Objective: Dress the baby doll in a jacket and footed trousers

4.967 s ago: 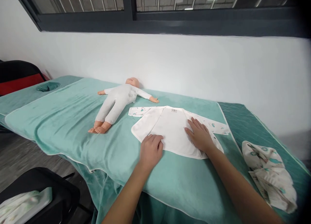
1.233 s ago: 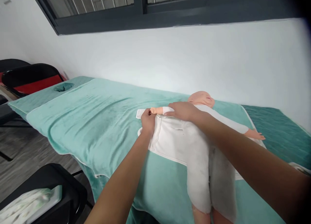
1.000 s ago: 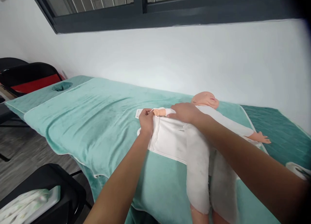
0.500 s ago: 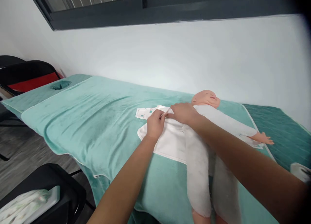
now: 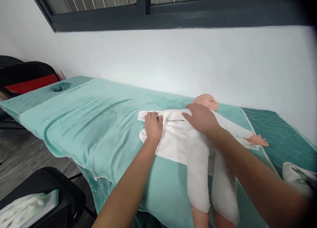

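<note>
A baby doll (image 5: pixel 206 102) lies on its back on the teal cover, its head toward the wall and its legs toward me. Beneath it a white baby shirt (image 5: pixel 170 142) is spread open, its left-hand sleeve stretched out sideways with a small print at the cuff. My left hand (image 5: pixel 153 127) rests over this sleeve, thumb apart from the fingers. On the doll's upper chest and shoulder lies my right hand (image 5: pixel 201 117), fingers stretched out. The doll's other arm (image 5: pixel 259 140) reaches out to the right. Its nearer arm is not clearly visible.
The teal-covered bed (image 5: pixel 99 122) runs along the white wall below a window. At lower left a black chair (image 5: pixel 66 188) carries a folded patterned cloth (image 5: pixel 23 210) on a pale tray. Another white bundle (image 5: pixel 297 177) lies at the right. Black-and-red chairs (image 5: pixel 32 82) stand far left.
My left hand's pinch on the sleeve fabric has loosened. My right hand has moved right, from the sleeve onto the doll's chest. The view has shifted slightly.
</note>
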Motion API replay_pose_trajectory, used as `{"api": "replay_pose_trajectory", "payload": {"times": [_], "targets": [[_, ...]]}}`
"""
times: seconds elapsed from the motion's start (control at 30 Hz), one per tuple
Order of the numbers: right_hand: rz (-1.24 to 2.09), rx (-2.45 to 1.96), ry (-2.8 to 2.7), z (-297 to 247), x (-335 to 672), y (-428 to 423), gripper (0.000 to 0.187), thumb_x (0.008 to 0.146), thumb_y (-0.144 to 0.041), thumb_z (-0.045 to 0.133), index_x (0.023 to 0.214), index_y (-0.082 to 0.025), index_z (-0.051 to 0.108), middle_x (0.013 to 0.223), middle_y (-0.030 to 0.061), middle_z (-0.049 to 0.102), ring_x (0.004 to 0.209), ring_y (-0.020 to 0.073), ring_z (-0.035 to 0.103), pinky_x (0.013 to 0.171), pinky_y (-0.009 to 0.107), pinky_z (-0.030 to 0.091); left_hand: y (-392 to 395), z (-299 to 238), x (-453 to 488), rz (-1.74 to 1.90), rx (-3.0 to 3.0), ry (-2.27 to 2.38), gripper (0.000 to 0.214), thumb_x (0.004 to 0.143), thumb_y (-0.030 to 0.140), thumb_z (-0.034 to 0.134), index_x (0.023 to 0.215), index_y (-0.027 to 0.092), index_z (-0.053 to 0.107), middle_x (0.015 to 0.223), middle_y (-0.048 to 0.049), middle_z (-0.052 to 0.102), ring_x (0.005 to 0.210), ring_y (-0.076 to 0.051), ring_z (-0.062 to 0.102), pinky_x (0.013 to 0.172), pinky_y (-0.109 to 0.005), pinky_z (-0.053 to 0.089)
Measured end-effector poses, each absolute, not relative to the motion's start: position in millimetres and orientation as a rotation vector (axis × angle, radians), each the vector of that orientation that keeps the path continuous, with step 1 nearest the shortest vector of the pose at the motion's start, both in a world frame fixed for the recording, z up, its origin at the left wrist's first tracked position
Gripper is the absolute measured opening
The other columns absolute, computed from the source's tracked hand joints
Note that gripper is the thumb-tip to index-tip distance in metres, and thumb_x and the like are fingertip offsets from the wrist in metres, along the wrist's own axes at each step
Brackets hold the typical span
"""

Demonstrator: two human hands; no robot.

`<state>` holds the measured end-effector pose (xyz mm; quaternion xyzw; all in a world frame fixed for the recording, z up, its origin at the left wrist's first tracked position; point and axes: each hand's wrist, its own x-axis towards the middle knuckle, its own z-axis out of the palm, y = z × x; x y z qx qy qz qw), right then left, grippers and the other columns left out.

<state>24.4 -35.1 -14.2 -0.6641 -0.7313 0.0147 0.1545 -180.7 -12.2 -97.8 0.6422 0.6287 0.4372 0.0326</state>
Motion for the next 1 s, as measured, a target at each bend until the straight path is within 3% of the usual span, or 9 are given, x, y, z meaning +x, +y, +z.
{"api": "replay_pose_trajectory", "payload": {"times": [0.1,0.17,0.27,0.4,0.6,0.87,1.0], "targets": [[0.008,-1.895,-1.687,-25.9,60.1,-68.8,0.043,0.09,-0.047,0.046,0.124,-0.024,0.058,0.132,0.0141,0.06,0.125,0.0344,0.051,0.104,0.049,0.041,-16.1,-98.7,-179.6,1.205,2.116,1.994,0.011,0.091,0.03,0.058,0.089,0.02,0.063,0.105,-0.0104,0.061,0.103,-0.028,0.052,0.089,-0.039,0.042],[0.004,-1.87,-1.365,-39.7,80.3,-90.1,0.047,0.088,-0.048,0.047,0.125,-0.022,0.057,0.132,0.0179,0.058,0.124,0.0326,0.053,0.101,0.043,0.045,-19.6,-97.5,-177.9,1.114,2.203,2.005,0.011,0.092,0.026,0.055,0.087,0.02,0.063,0.104,-0.0106,0.062,0.104,-0.028,0.052,0.089,-0.039,0.042],[0.204,-1.931,-0.992,-60.5,99.3,-112.6,0.036,0.086,-0.049,0.048,0.111,-0.027,0.062,0.122,0.0163,0.066,0.112,0.0313,0.062,0.094,0.04,0.049,-23.8,-94.8,-175.2,1.084,2.175,2.081,0.013,0.092,0.027,0.057,0.101,0.019,0.061,0.113,-0.0117,0.061,0.108,-0.029,0.052,0.089,-0.041,0.042],[0.33,-1.949,-0.919,-74.0,105.6,-119.6,0.03,0.085,-0.05,0.047,0.096,-0.028,0.065,0.116,0.0124,0.07,0.114,0.0334,0.061,0.099,0.044,0.043,-25.6,-93.0,-174.3,1.027,2.035,2.221,0.03,0.089,0.036,0.062,0.113,0.018,0.058,0.118,-0.0123,0.059,0.111,-0.03,0.052,0.089,-0.042,0.042],[0.385,-1.71,-0.988,-76.6,98.0,-117.6,0.045,0.09,-0.055,0.046,0.113,-0.021,0.063,0.127,0.0095,0.064,0.122,0.0283,0.054,0.106,0.041,0.036,-28.9,-89.3,-174.1,1.044,2.16,2.175,0.008,0.093,0.023,0.055,0.098,0.02,0.061,0.107,-0.0075,0.063,0.104,-0.026,0.053,0.086,-0.038,0.042],[0.535,-1.502,-1.106,-84.9,91.4,-120.0,0.05,0.091,-0.058,0.049,0.13,-0.027,0.057,0.142,0.0047,0.053,0.135,0.0267,0.044,0.116,0.043,0.031,-39.9,-79.3,-166.4,1.15,2.299,1.944,0.013,0.096,0.021,0.047,0.092,0.019,0.059,0.093,-0.0075,0.064,0.092,-0.025,0.055,0.08,-0.038,0.042],[0.594,-1.455,-1.167,-88.1,89.7,-118.5,0.05,0.091,-0.058,0.05,0.134,-0.032,0.053,0.148,0.0015,0.048,0.142,0.027,0.036,0.12,0.045,0.027,-44.0,-73.8,-158.7,1.34,2.157,1.688,0.017,0.09,0.009,0.047,0.097,0.018,0.059,0.101,-0.009,0.062,0.097,-0.023,0.056,0.085,-0.036,0.044]]}}
